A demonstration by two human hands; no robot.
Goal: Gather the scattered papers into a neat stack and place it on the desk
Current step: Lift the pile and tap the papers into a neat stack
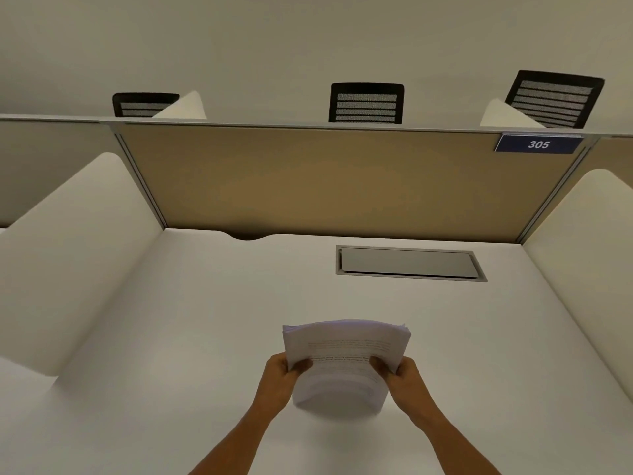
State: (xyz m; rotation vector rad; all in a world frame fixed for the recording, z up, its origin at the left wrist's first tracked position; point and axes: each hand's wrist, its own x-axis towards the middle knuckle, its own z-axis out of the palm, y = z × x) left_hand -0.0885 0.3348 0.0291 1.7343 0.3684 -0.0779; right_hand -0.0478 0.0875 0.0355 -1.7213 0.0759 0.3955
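— What's closest to the lens?

— Two bare forearms, cut off by the bottom edge. The left hand (281,371) and right hand (401,373) each clamp one side of a stack of papers (346,358), thumbs on the printed top sheet, the other fingers hidden behind it.

— Where is the stack?

— Held between the hands over the near middle of the white desk (171,337). It sags in the middle; its lower edge is blurred, so I cannot tell whether it touches the desk. The far edge shows slightly uneven sheets.

— Can you read the print?

— No. A few lines of text, too soft to make out.

— What lies beyond?

— A grey cover plate (409,264) is set into the desk, well apart from the papers. A dark notch (247,235) at the rear edge is half hidden. Behind stands a tan partition (308,180) with a blue sign (538,144) reading 305. White side dividers (78,241) flank the desk. Three black chair backs (366,102) rise above the partition, their lower parts hidden.
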